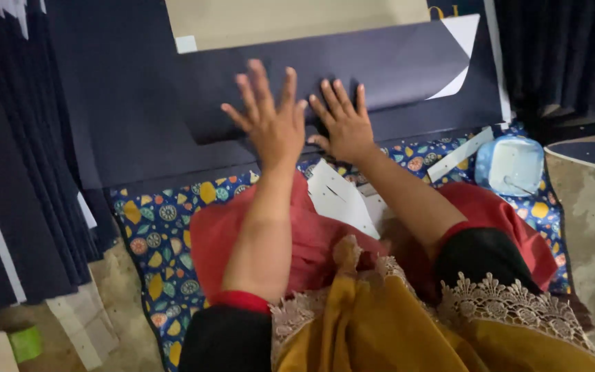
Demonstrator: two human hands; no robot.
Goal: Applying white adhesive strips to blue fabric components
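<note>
Far left: a stack of dark navy sheets [15, 158] stands on edge, overlapping in rows, with thin white edges showing. Below it, on the bare floor [593, 227], lie pale strips of card [84, 320] and a small green block [25, 343].

Centre left: a patterned mat [156, 234], blue with leaf and circle motifs, covers the floor under the person's lap. A large dark navy sheet [125, 103] lies flat beyond the mat. A folded navy panel [380, 65] lies over its upper part, running toward the right.

Left hand [273, 120]: the palm faces down and the fingers are spread wide and straight. The hand holds nothing. The palm and heel press on the lower edge of the folded navy panel; the fingertips lift slightly off the surface.

Right hand [344, 124]: it lies just beside the left hand, thumb side nearly touching it. The fingers are extended and moderately spread, flat on the same panel. It holds nothing.

Below the hands: a white paper piece [339, 196] rests on the red garment [311, 241] over the lap, between the two forearms.

Right: the far corner of the folded panel is turned back, showing a white underside [464, 34]. A white strip [459, 155] lies on the mat near a pale blue square container [511, 165], which stands at the mat's right edge. More dark sheets [559, 55] stand at the upper right.
</note>
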